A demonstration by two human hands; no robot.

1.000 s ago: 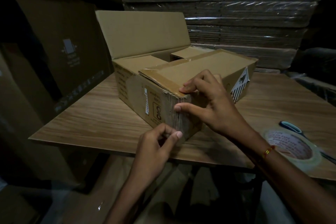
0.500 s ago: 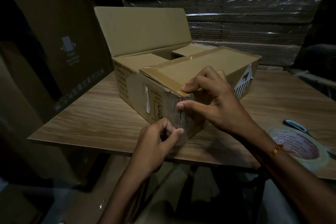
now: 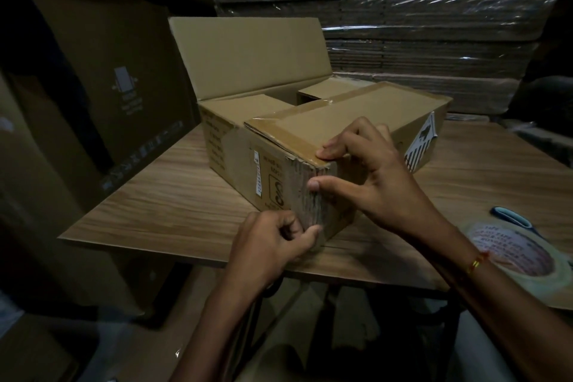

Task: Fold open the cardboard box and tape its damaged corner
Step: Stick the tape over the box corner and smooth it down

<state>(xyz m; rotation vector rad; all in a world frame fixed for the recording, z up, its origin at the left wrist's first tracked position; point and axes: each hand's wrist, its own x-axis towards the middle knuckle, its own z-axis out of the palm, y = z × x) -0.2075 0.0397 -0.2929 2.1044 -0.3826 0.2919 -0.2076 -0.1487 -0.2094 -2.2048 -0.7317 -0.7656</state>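
head view: right hand [image 3: 376, 178] fingers spread, pressing cardboard box [image 3: 310, 133] corner; left hand [image 3: 266, 245] fingers pinch its lower edge.

No legible text on cardboard box [image 3: 310, 121] or tape roll [image 3: 514, 253] labels
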